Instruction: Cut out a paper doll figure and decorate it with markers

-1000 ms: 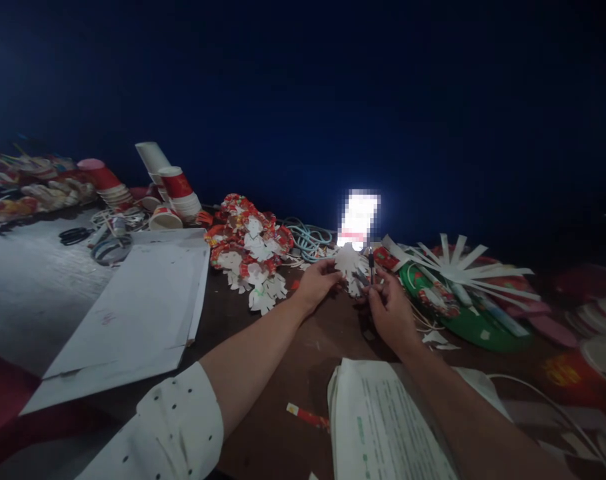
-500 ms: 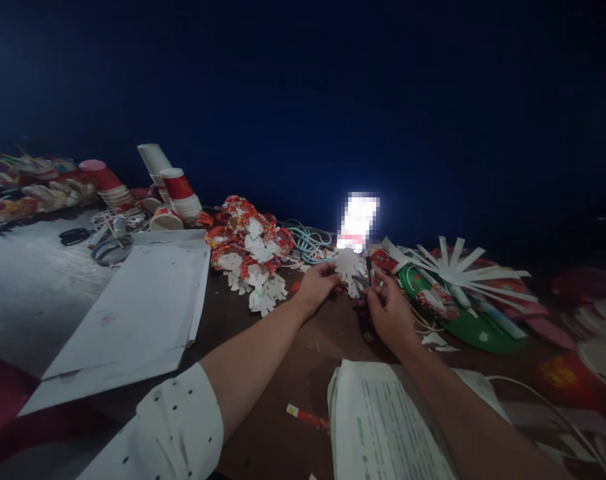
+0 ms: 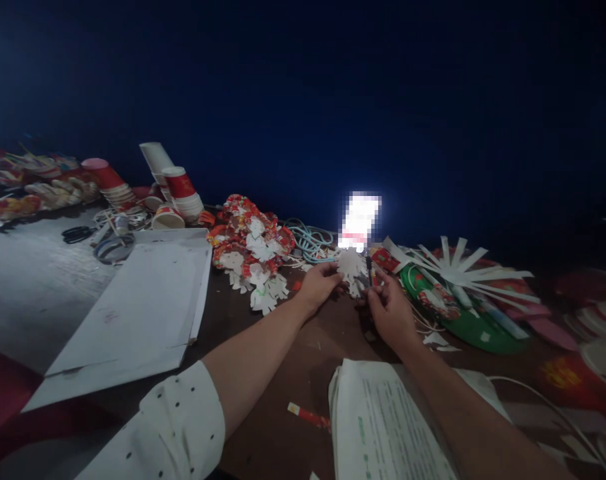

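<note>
My left hand (image 3: 323,287) pinches the left edge of a white paper cutout (image 3: 351,265) with a fringed outline, holding it above the brown table. My right hand (image 3: 391,312) is closed around a slim dark pen-like tool (image 3: 369,265), which stands nearly upright at the cutout's right edge. Its lower end is hidden by my fingers, so I cannot tell its exact kind. Left of my hands, similar white cutouts (image 3: 267,293) lie against a heap of red patterned paper pieces (image 3: 237,213).
A bright, blurred-out screen (image 3: 360,220) stands behind the cutout. On the right are a green disc (image 3: 487,333) and a fan of white strips (image 3: 455,273). Printed sheets (image 3: 383,420) lie in front, a white board (image 3: 137,307) at left, stacked paper cups (image 3: 180,190) behind it.
The whole view has shifted very slightly. Both hands keep nearly the same hold on the cutout and the dark tool.
</note>
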Demonstrator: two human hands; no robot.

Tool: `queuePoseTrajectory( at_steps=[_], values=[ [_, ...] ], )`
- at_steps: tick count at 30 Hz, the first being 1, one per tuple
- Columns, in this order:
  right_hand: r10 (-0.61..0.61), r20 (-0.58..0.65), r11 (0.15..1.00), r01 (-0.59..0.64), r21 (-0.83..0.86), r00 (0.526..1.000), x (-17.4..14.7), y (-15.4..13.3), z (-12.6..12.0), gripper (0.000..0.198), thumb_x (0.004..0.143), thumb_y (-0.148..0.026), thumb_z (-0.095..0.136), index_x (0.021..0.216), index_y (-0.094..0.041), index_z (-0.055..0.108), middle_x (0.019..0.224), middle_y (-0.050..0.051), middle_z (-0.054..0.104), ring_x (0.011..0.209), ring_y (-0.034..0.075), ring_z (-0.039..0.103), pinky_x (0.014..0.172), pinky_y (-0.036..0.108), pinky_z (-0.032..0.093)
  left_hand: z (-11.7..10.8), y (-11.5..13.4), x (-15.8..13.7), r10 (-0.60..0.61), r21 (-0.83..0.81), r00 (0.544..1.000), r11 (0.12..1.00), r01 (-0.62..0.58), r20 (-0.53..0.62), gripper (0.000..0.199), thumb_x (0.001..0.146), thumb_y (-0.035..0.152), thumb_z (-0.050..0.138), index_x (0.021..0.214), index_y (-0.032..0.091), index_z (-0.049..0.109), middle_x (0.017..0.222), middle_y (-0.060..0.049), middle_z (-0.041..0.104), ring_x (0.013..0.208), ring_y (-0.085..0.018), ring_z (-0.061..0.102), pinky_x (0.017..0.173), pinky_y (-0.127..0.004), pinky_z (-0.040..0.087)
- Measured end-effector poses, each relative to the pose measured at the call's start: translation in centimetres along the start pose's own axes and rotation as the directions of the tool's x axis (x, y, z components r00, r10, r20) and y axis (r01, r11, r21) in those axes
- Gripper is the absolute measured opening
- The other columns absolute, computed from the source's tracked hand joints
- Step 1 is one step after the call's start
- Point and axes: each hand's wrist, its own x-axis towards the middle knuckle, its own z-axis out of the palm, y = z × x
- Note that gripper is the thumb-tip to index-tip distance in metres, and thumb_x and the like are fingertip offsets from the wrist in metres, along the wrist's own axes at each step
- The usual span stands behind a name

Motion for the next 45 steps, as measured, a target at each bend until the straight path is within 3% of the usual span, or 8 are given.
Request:
queuePoseTrajectory(
  at_steps=[7,12,16,20,28,34,39,45],
  values=[
    [-0.01,0.0,1.0,0.01,-0.013,1.0,0.1,0.8,0.0,0.054,0.086,-0.038,0.049,0.135,-0.019,0.041,0.096,0.01,0.069,0.076,0.027,0.069,0.071,0.044,0.055,-0.1,-0.4,0.3,-0.001,-0.007,1.0,1.0,0.001,0.009,0.023,0.074,0.018,0.068,0.096,0.012,0.064,0.067,-0.001,0.067,0.055,-0.01,0.061,0.048,-0.017,0.046],
    [-0.011,0.003,1.0,0.011,0.016,1.0,0.0,0.6,0.0,0.055,0.086,-0.039,0.05,0.136,-0.02,0.04,0.097,0.01,0.069,0.075,0.026,0.068,0.066,0.042,0.056,0.0,-0.3,0.2,-0.01,-0.002,1.0,1.0,0.01,-0.003,0.021,0.075,0.016,0.067,0.095,0.011,0.063,0.068,-0.002,0.067,0.057,-0.01,0.062,0.05,-0.017,0.048],
    [-0.001,-0.058,0.998,0.004,0.067,0.998,-0.2,-0.4,0.0,0.057,0.086,-0.039,0.05,0.137,-0.018,0.039,0.097,0.012,0.067,0.071,0.025,0.067,0.062,0.041,0.056,-0.1,-0.2,0.2,0.008,0.014,1.0,1.0,-0.008,-0.012,0.015,0.076,0.016,0.064,0.091,0.012,0.062,0.063,0.001,0.064,0.048,-0.008,0.056,0.047,-0.017,0.045],
    [-0.031,-0.124,0.996,0.041,0.081,0.992,-0.2,-0.7,-0.2,0.053,0.086,-0.038,0.05,0.133,-0.016,0.043,0.098,0.014,0.066,0.074,0.025,0.067,0.066,0.041,0.055,-0.2,-0.1,0.3,0.072,0.038,0.994,0.997,-0.069,-0.085,0.008,0.076,0.014,0.061,0.084,0.014,0.063,0.066,0.001,0.063,0.052,-0.007,0.057,0.049,-0.017,0.046],
    [-0.078,-0.124,0.997,0.081,0.019,0.989,0.1,0.3,-0.3,0.051,0.088,-0.037,0.049,0.135,-0.018,0.043,0.098,0.011,0.067,0.075,0.023,0.066,0.072,0.039,0.053,0.1,0.6,-0.1,0.084,0.151,0.983,0.987,-0.06,-0.161,0.005,0.077,0.015,0.06,0.081,0.014,0.061,0.06,0.003,0.059,0.052,-0.009,0.057,0.048,-0.018,0.044],
    [-0.159,-0.141,0.986,0.15,-0.069,0.977,0.7,0.8,0.0,0.048,0.089,-0.035,0.047,0.133,-0.015,0.045,0.093,0.01,0.068,0.073,0.022,0.066,0.079,0.041,0.051,0.0,0.2,0.2,0.082,0.122,0.985,0.99,-0.064,-0.15,0.005,0.076,0.016,0.063,0.078,0.014,0.06,0.058,0.004,0.058,0.049,-0.009,0.056,0.045,-0.017,0.041],
    [-0.256,-0.198,0.958,0.22,-0.186,0.946,1.0,1.6,0.2,0.046,0.088,-0.034,0.048,0.131,-0.015,0.048,0.094,0.01,0.069,0.084,0.025,0.065,0.084,0.043,0.049,0.1,0.6,0.0,0.053,0.091,0.989,0.995,-0.041,-0.135,0.007,0.075,0.016,0.063,0.079,0.014,0.058,0.057,0.004,0.058,0.048,-0.009,0.056,0.044,-0.017,0.041],
    [-0.295,-0.17,0.929,0.24,-0.282,0.94,0.7,1.1,0.1,0.046,0.089,-0.034,0.048,0.132,-0.018,0.049,0.097,0.009,0.069,0.089,0.026,0.064,0.085,0.043,0.048,0.0,0.6,-0.1,0.046,0.048,0.993,0.998,-0.041,-0.107,0.01,0.075,0.021,0.065,0.078,0.015,0.058,0.055,0.004,0.057,0.044,-0.008,0.054,0.04,-0.016,0.038]
  ],
)
